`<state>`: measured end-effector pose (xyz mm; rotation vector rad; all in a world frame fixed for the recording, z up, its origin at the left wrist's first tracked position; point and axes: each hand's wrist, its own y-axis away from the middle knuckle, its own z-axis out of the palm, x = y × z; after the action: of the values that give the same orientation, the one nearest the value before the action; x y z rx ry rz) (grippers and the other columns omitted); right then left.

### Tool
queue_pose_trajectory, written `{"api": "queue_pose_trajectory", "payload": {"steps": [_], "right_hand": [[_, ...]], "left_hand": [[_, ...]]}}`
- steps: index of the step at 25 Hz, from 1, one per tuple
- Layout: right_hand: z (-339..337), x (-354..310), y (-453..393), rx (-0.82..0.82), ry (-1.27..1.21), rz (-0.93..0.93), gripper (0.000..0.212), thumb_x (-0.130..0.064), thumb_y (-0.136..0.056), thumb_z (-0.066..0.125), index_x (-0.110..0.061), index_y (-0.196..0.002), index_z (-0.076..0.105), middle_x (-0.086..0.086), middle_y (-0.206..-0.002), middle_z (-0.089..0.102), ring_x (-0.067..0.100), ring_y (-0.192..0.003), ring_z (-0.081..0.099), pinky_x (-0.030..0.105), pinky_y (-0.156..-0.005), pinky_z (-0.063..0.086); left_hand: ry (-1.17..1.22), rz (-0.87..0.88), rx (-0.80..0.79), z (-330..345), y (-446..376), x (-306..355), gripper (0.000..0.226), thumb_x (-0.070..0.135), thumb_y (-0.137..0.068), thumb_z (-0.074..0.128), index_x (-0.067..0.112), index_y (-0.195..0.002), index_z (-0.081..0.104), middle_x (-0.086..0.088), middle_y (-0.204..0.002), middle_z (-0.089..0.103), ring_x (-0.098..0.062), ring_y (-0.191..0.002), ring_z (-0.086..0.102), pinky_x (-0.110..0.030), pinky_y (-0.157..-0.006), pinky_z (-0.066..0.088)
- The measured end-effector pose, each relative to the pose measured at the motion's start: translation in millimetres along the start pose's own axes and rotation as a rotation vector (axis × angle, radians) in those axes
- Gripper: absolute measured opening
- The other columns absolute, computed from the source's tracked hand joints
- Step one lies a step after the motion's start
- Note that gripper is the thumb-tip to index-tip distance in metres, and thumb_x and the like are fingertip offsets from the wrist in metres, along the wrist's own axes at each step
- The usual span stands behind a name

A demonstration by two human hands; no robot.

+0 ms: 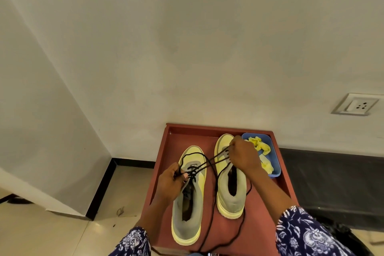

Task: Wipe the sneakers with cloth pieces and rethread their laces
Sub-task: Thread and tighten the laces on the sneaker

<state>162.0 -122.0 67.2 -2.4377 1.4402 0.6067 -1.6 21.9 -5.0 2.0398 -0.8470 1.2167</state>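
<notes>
Two yellow-and-grey sneakers stand side by side, toes away from me, on a red-brown tray table [182,133]. The left sneaker [188,210] has a black lace in its eyelets. My right hand [243,157] sits over the front of the right sneaker [230,199] and pinches a black lace [209,162] at its eyelets. That lace stretches across to my left hand [169,183], which pinches its strands above the left sneaker's tongue. A long loose end trails down between the shoes and off the table's near edge.
A blue plastic tub [272,151] with yellow cloth pieces [262,147] sits at the table's far right corner, just behind my right hand. A white wall rises behind, with a socket plate [354,104] at the right. Tiled floor lies to the left.
</notes>
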Motion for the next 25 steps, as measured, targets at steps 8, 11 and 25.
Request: {"api": "queue_pose_trajectory", "payload": {"steps": [8,11,25], "right_hand": [[-39,-11,12,-0.446,-0.535,0.197,0.02,-0.022,-0.083,0.052,-0.01,-0.072,0.063,0.001,-0.059,0.038,0.012,-0.048,0.028,0.022,-0.04,0.029],[-26,-17,28,-0.776,-0.337,0.164,0.033,-0.036,-0.087,0.054,-0.009,-0.075,0.069,0.001,-0.059,0.046,0.011,-0.043,0.034,0.017,-0.038,0.035],[76,-33,37,-0.49,0.03,-0.301,0.024,-0.01,-0.089,0.048,-0.009,-0.107,0.063,0.015,-0.113,0.061,0.036,-0.107,0.055,0.039,-0.087,0.047]], "left_hand": [[0.197,-0.039,-0.002,-1,6,2,0.019,0.004,-0.086,0.059,0.013,-0.073,0.049,-0.021,-0.086,0.063,-0.024,-0.08,0.062,-0.048,-0.081,0.055],[0.28,-0.049,-0.009,0,6,4,0.016,0.0,-0.087,0.057,0.008,-0.076,0.049,-0.014,-0.083,0.063,-0.022,-0.081,0.063,-0.046,-0.082,0.054],[0.412,-0.063,-0.026,0,4,4,0.007,-0.007,-0.086,0.055,-0.002,-0.086,0.05,-0.019,-0.087,0.064,-0.022,-0.081,0.063,-0.026,-0.07,0.054]]}}
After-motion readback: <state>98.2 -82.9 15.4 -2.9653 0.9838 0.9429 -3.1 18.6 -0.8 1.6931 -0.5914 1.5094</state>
